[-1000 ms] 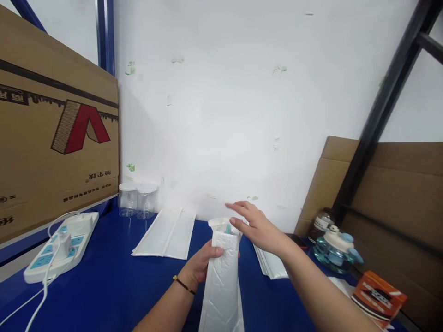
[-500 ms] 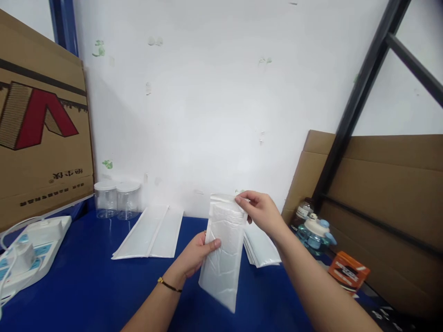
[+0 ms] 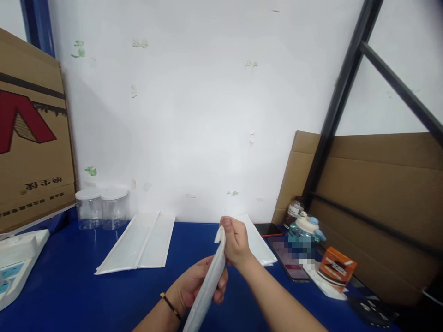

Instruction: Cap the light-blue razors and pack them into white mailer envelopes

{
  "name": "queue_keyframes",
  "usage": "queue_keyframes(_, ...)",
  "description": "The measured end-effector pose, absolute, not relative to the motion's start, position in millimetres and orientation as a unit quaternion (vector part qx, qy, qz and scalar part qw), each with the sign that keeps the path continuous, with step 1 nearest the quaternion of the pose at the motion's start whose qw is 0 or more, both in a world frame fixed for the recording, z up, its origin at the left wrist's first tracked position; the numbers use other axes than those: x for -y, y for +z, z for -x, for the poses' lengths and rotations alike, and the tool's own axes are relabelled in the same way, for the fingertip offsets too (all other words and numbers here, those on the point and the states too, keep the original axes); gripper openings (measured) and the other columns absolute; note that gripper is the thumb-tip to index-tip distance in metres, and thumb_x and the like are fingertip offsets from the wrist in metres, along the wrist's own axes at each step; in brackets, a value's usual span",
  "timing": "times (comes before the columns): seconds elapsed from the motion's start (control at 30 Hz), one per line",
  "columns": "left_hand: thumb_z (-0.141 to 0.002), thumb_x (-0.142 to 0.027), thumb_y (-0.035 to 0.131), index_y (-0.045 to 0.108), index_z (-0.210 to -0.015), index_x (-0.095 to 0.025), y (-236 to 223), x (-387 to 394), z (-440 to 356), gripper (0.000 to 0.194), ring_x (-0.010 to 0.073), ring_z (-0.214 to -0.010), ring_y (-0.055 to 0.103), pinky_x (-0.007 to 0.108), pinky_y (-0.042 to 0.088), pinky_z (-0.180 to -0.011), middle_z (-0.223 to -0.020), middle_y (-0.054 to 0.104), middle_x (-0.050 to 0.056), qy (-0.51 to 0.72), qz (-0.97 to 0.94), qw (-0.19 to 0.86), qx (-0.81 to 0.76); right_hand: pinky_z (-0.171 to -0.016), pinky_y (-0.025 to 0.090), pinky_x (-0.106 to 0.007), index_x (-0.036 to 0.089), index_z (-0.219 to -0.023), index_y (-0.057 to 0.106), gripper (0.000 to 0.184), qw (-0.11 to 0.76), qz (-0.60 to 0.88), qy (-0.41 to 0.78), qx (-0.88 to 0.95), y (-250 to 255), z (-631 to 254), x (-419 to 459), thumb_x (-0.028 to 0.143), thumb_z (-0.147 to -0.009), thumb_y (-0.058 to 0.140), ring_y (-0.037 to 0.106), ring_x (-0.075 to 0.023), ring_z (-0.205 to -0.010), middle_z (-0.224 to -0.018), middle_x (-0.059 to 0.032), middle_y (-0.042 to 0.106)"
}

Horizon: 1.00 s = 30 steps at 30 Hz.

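A white padded mailer bag (image 3: 207,286) is held edge-on above the blue table (image 3: 69,295). My right hand (image 3: 235,242) is closed on its top end, pinching the flap. My left hand (image 3: 197,288), with a thin bracelet at the wrist, grips the bag's middle from behind. What is inside the bag is hidden.
A flat stack of white mailers (image 3: 138,244) lies left of centre, another stack (image 3: 258,242) behind my right hand. Two clear jars (image 3: 102,207) stand by the wall. A power strip (image 3: 15,267) sits at far left, cardboard (image 3: 31,138) above it. A phone (image 3: 290,258), a bottle (image 3: 304,233) and an orange box (image 3: 337,267) sit at right.
My right hand went from open above the bag's mouth to pinching its top. The bag has turned from facing me to edge-on and dropped lower. The view has swung to the right.
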State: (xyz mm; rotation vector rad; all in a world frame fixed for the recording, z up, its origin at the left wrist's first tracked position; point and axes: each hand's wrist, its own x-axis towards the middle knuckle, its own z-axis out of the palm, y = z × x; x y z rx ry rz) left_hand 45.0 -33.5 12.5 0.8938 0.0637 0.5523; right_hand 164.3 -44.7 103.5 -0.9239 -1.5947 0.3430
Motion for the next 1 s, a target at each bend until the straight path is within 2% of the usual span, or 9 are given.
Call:
queue_keyframes(0.1, -0.085, -0.038, 0.053, 0.063, -0.094, -0.009, 25, 34, -42, 0.032, 0.0178, -0.069, 0.062, 0.026, 0.047, -0.063, -0.083, 0.067, 0.010, 0.300, -0.458, 0.827, -0.130, -0.049, 0.023, -0.025, 0.020, -0.049, 0.036, 0.050, 0.554, 0.447, 0.076, 0.698, 107, -168, 36, 0.045, -0.092, 0.031, 0.034, -0.0102, -0.046, -0.048, 0.0031, 0.035)
queue_keyframes(0.23, -0.085, -0.051, 0.048, 0.056, -0.112, -0.016, 47, 27, -34, 0.045, 0.0217, -0.087, 0.059, 0.031, 0.046, -0.075, -0.095, 0.065, 0.007, 0.504, -0.507, 0.671, -0.196, -0.048, 0.021, -0.025, 0.019, -0.047, 0.043, 0.052, 0.455, 0.498, -0.026, 0.738, 111, -174, 26, 0.042, -0.093, 0.031, 0.035, -0.0095, -0.043, -0.044, 0.0024, 0.040)
queue_keyframes(0.3, -0.082, -0.049, 0.054, 0.056, -0.110, -0.017, 61, 22, -31, 0.043, 0.0200, -0.086, 0.057, 0.029, 0.044, -0.075, -0.093, 0.064, 0.005, 0.567, -0.557, 0.563, -0.226, -0.050, 0.022, -0.026, 0.018, -0.051, 0.051, 0.052, 0.403, 0.516, -0.078, 0.752, 112, -176, 24, 0.039, -0.094, 0.029, 0.040, -0.0102, -0.045, -0.047, 0.0005, 0.049)
queue_keyframes(0.4, -0.078, -0.045, 0.059, 0.061, -0.100, -0.017, 83, 19, -29, 0.036, 0.0159, -0.074, 0.055, 0.025, 0.043, -0.068, -0.081, 0.063, 0.002, 0.567, -0.643, 0.432, -0.278, -0.052, 0.022, -0.026, 0.017, -0.059, 0.060, 0.050, 0.339, 0.532, -0.139, 0.763, 114, -177, 24, 0.036, -0.094, 0.030, 0.048, -0.0116, -0.049, -0.055, -0.0028, 0.060)
queue_keyframes(0.57, -0.073, -0.043, 0.063, 0.067, -0.078, -0.016, 113, 24, -32, 0.028, 0.0136, -0.061, 0.053, 0.022, 0.040, -0.056, -0.066, 0.063, 0.001, 0.493, -0.711, 0.367, -0.341, -0.052, 0.022, -0.027, 0.017, -0.062, 0.063, 0.051, 0.335, 0.538, -0.148, 0.760, 114, -181, 32, 0.036, -0.094, 0.028, 0.050, -0.0120, -0.050, -0.057, -0.0039, 0.064)
queue_keyframes(0.8, -0.072, -0.041, 0.064, 0.066, -0.070, -0.016, 122, 43, -42, 0.025, 0.0133, -0.058, 0.053, 0.021, 0.040, -0.054, -0.062, 0.064, 0.001, 0.511, -0.709, 0.347, -0.340, -0.052, 0.025, -0.025, 0.017, -0.056, 0.055, 0.051, 0.456, 0.491, -0.009, 0.742, 114, -190, 44, 0.041, -0.093, 0.030, 0.042, -0.0101, -0.049, -0.050, 0.0008, 0.051)
queue_keyframes(0.9, -0.069, -0.043, 0.067, 0.065, -0.071, -0.015, 124, 41, -43, 0.028, 0.0122, -0.056, 0.053, 0.020, 0.039, -0.052, -0.061, 0.063, 0.000, 0.555, -0.664, 0.365, -0.343, -0.059, 0.034, -0.022, 0.018, -0.081, 0.057, 0.033, 0.564, 0.425, 0.166, 0.688, 105, -203, 51, 0.049, -0.086, 0.046, 0.050, -0.0122, -0.063, -0.068, 0.0008, 0.057)
queue_keyframes(0.97, -0.068, -0.045, 0.068, 0.064, -0.074, -0.015, 123, 33, -43, 0.030, 0.0116, -0.056, 0.053, 0.020, 0.039, -0.052, -0.063, 0.063, 0.000, 0.598, -0.613, 0.379, -0.350, -0.067, 0.041, -0.025, 0.021, -0.105, 0.051, 0.041, 0.603, 0.351, 0.331, 0.635, 91, -211, 58, 0.051, -0.078, 0.057, 0.055, -0.0151, -0.075, -0.085, -0.0011, 0.061)
queue_keyframes(1.0, -0.068, -0.045, 0.068, 0.064, -0.076, -0.015, 120, 26, -42, 0.031, 0.0115, -0.057, 0.053, 0.020, 0.040, -0.053, -0.065, 0.064, 0.000, 0.621, -0.585, 0.385, -0.353, -0.070, 0.043, -0.027, 0.022, -0.112, 0.047, 0.049, 0.586, 0.319, 0.417, 0.618, 81, -214, 63, 0.049, -0.074, 0.063, 0.057, -0.0167, -0.079, -0.089, -0.0019, 0.062)
